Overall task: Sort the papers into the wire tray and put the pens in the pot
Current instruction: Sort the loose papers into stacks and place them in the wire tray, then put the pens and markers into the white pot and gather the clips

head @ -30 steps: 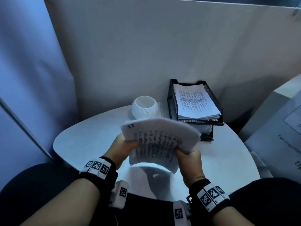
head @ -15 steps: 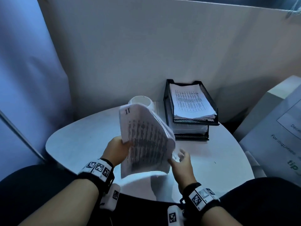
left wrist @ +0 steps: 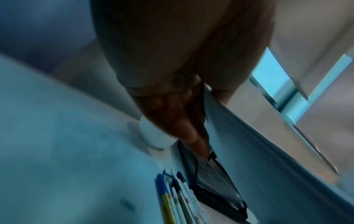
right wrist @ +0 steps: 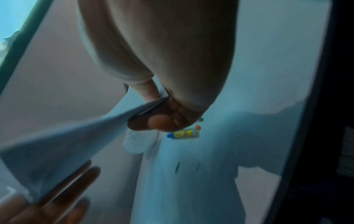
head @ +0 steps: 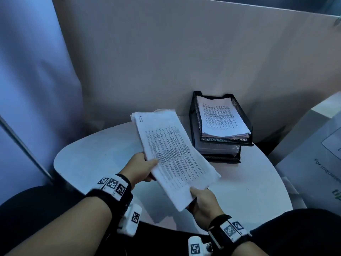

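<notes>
I hold a thick stack of printed papers with both hands above the round white table. My left hand grips its left edge, thumb on top. At the stack's near corner my right hand pinches the sheets. The black two-tier wire tray stands at the back right, with papers in the top tier. The white pot is mostly hidden behind the stack in the head view. Several pens lie on the table beside the tray; one blue and yellow pen shows beneath my right hand.
A beige partition closes off the back of the table. A blue curtain hangs on the left. White boxes with print crowd the table's right edge. My dark lap lies under the near edge.
The stack has swung from upright and curled to flatter and lengthwise, its far end now toward the pot and tray. My right hand, loose half a second ago, pinches the near corner again.
</notes>
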